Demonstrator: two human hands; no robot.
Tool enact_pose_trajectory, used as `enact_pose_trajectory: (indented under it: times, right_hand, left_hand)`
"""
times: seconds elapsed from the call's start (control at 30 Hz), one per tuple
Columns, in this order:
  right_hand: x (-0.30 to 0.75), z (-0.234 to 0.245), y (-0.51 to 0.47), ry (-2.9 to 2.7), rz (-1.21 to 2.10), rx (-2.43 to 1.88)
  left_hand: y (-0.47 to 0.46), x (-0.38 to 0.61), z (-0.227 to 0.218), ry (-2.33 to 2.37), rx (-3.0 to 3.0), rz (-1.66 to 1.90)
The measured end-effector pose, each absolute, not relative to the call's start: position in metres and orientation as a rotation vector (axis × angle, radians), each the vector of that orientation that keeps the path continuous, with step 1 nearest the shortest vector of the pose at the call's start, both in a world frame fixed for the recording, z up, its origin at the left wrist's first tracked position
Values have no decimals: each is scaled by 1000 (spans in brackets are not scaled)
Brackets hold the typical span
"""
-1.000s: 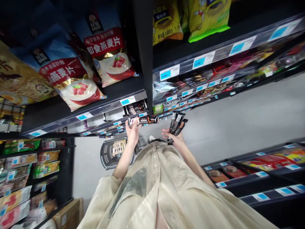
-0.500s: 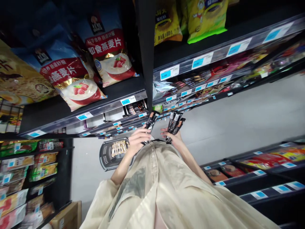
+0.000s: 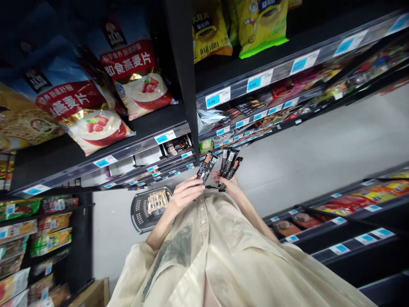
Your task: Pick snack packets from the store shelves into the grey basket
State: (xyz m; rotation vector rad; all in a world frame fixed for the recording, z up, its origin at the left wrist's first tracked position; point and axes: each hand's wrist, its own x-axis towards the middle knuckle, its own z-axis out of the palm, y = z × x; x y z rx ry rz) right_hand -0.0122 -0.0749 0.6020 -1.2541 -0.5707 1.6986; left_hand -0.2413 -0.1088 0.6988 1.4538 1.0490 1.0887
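Observation:
My left hand [image 3: 188,190] is closed on slim black stick packets [image 3: 207,165] with orange and white printing, held in front of the shirt. Beside it, my right hand [image 3: 230,184] grips several more black stick packets [image 3: 229,160], fanned out and pointing away from me. The two bunches are close together but apart. Below my left forearm, a dark grey shopping basket [image 3: 138,215] stands on the floor. Rows of pale gold stick packets [image 3: 157,201] lie in it. Part of the basket is hidden by my arm.
Shelves ahead hold blue and red oatmeal bags [image 3: 92,123] and yellow snack bags [image 3: 263,27]. An open box of dark packets [image 3: 179,146] sits on a lower shelf. More shelving with bagged food [image 3: 51,241] stands at left, and low shelves with red packets [image 3: 345,207] at right.
My left hand has lifted its packets slightly and turned them, so more of their printed side shows. The right hand keeps its bunch. The whole view has shifted a little.

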Motion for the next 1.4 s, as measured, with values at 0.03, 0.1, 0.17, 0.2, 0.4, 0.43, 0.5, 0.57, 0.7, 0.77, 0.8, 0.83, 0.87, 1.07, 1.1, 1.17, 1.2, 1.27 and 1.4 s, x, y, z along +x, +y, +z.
enact_pose_trajectory:
  times: [0.03,0.1,0.17,0.2,0.4,0.43,0.5,0.57,0.7,0.77,0.8,0.83,0.87,1.07,1.1,1.17,1.2,1.27,1.4]
  right_hand:
    - [-12,602,-75,-560,1703,-1262]
    - [-12,601,-75,-539,1711,-1276]
    - [-11,599,-75,-526,1715,-1277]
    - [-10,598,-75,-525,1718,-1274]
    - [-8,590,-73,-502,1725,-1287]
    - [-7,590,-73,-494,1726,-1292]
    - [-5,588,-72,-485,1727,-1308]
    - [-1,586,-71,-471,1714,-1331]
    - [14,580,-76,-420,1655,-1387]
    - [23,576,-82,-411,1618,-1409]
    - [27,574,-85,-409,1601,-1418]
    - [31,573,-87,-407,1588,-1426]
    - [35,572,-90,-405,1578,-1432]
    - [37,580,-93,-354,1559,-1450]
    - [35,583,-92,-340,1576,-1446]
    - [29,588,-88,-333,1625,-1419]
    - [25,590,-86,-351,1653,-1397]
    - [18,595,-82,-419,1717,-1353]
    - [2,604,-79,-620,1907,-1267]
  left_hand:
    - [-107,-238,692,1105,1412,1194]
    - [-101,-231,678,1272,1258,1394]
    - [-93,-226,665,1428,1008,1521]
    - [-89,-225,660,1473,859,1558]
    - [-76,-241,635,1433,372,1604]
    - [-74,-246,629,1436,361,1614]
    - [-67,-259,616,1463,350,1650]
    - [-54,-274,602,1556,361,1672]
    - [-6,-303,579,1864,481,1541]
    - [24,-311,573,1926,533,1464]
    - [39,-313,571,1941,560,1427]
    - [53,-314,570,1960,597,1381]
    - [66,-313,570,1976,639,1329]
    - [93,-303,580,2012,1090,976]
    - [88,-301,582,1994,1155,947]
    - [71,-294,586,1935,1247,956]
    - [60,-289,587,1897,1288,981]
    - [30,-275,590,1787,1343,1071]
    - [-36,-232,600,1551,1324,1004]
